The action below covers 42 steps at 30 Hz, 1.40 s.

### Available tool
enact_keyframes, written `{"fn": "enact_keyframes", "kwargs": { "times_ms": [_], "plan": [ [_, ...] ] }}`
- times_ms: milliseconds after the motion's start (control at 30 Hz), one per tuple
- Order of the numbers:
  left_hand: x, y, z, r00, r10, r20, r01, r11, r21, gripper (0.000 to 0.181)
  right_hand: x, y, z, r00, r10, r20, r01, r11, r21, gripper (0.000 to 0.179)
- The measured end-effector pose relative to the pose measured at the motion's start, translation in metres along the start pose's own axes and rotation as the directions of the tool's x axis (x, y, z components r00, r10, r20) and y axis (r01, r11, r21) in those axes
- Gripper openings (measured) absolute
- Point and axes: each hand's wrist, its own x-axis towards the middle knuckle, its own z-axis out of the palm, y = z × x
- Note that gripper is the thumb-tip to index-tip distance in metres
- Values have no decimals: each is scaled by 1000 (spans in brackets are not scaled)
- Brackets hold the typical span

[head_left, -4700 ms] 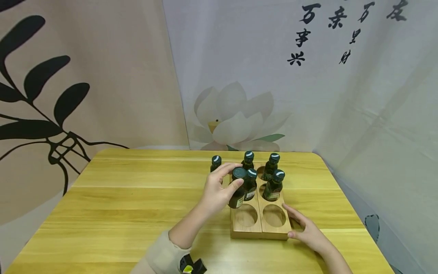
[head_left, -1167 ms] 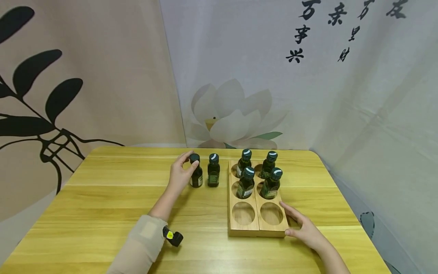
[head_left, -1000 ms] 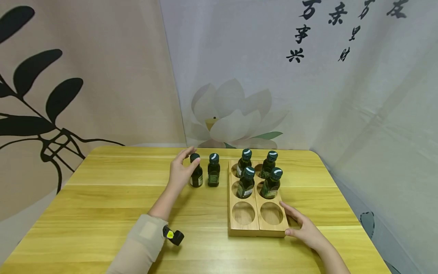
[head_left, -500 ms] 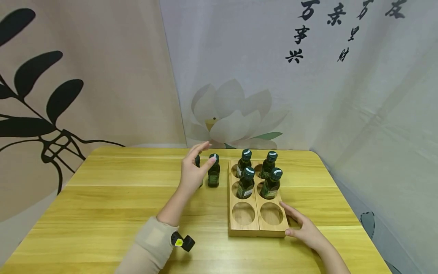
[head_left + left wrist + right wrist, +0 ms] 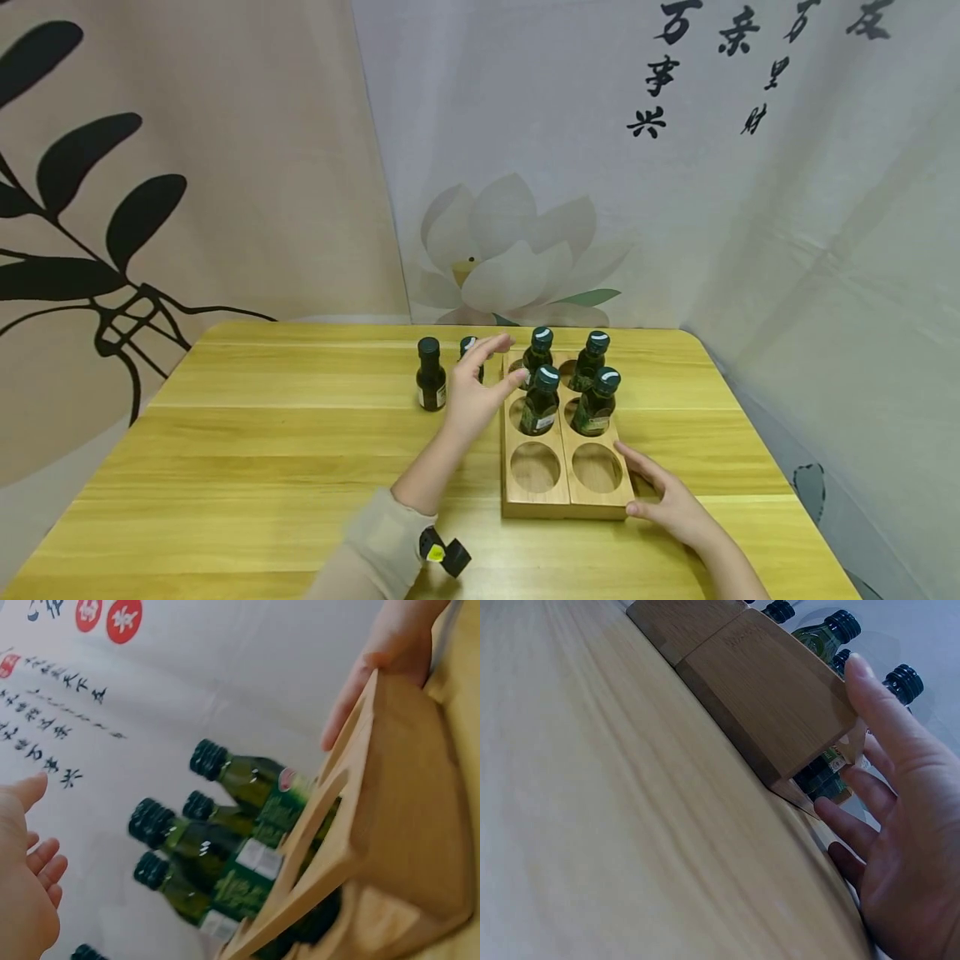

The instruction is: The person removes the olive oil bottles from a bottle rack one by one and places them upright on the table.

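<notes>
My left hand [image 5: 472,404] is in the air at the left edge of the wooden bottle rack [image 5: 540,507], fingers spread and holding nothing. Just right of its thumb stands a dark green bottle [image 5: 540,408] in the rack's left middle hole. More green bottles fill the left back hole [image 5: 537,358], right back and right middle places; both front holes are vacant. My right hand [image 5: 671,504] touches the rack's right side near the front corner, its fingers lightly bent. In the right wrist view, the thumb [image 5: 877,697] lies by the rack's upper edge.
A slim dark bottle [image 5: 431,379] stands on the yellow wooden table [image 5: 262,467] left of the rack. Beside it, another bottle [image 5: 468,343] is mostly hidden behind my left hand. A printed cloth backdrop [image 5: 637,250] hangs behind the table.
My left hand set a bottle from the rack's side down at the table's left and let go. It then moved right, past the second standing bottle, to the rack. My right hand stayed put.
</notes>
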Motion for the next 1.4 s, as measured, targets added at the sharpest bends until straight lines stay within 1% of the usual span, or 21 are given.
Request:
{"fn": "enact_keyframes", "kwargs": {
  "times_ms": [67, 100, 300, 500, 667, 767, 967, 1033, 1133, 1267, 1367, 1400],
  "plan": [
    [-2, -2, 7, 1000, -11, 10, 11, 1000, 5, 51, 0, 0, 0, 1000, -2, -1, 2, 1000, 1, 77],
    [-4, -5, 11, 1000, -7, 11, 7, 1000, 5, 52, 0, 0, 0, 1000, -2, -1, 2, 1000, 1, 77],
    [-10, -14, 28, 996, -75, 38, 76, 997, -7, 53, 0, 0, 0, 1000, -4, -1, 4, 1000, -3, 77],
    [-14, -22, 40, 992, -103, 69, 104, 994, -17, 53, 0, 0, 0, 1000, -8, -1, 8, 1000, 5, 77],
    [-17, -27, 48, 986, -147, 82, 149, 989, -8, 52, 0, 0, 0, 1000, -5, 0, 5, 1000, 6, 78],
    [-18, -30, 51, 985, -156, 76, 158, 987, -13, 51, 0, -1, 0, 1000, 4, 0, -4, 1000, 4, 77],
    [-19, -34, 56, 983, -182, 41, 183, 983, -34, 48, 0, -2, 0, 1000, 13, -3, -13, 1000, -7, 77],
    [-19, -33, 57, 980, -199, 30, 200, 979, -33, 46, 0, -2, 0, 1000, 15, -3, -15, 1000, -12, 77],
    [-18, -29, 58, 976, -215, 31, 216, 976, -40, 43, 0, -1, 0, 1000, 14, -1, -14, 1000, -10, 78],
    [-15, -10, 55, 977, -210, 42, 213, 975, -64, 39, 0, -1, 0, 1000, 11, 1, -11, 1000, 0, 77],
    [-14, 6, 52, 981, -188, 39, 190, 980, -53, 36, 0, -1, 0, 1000, 11, 0, -11, 1000, 5, 77],
    [-14, 8, 51, 983, -180, 38, 182, 982, -46, 36, 0, -1, 0, 1000, 11, 1, -11, 1000, 7, 77]
  ]
}}
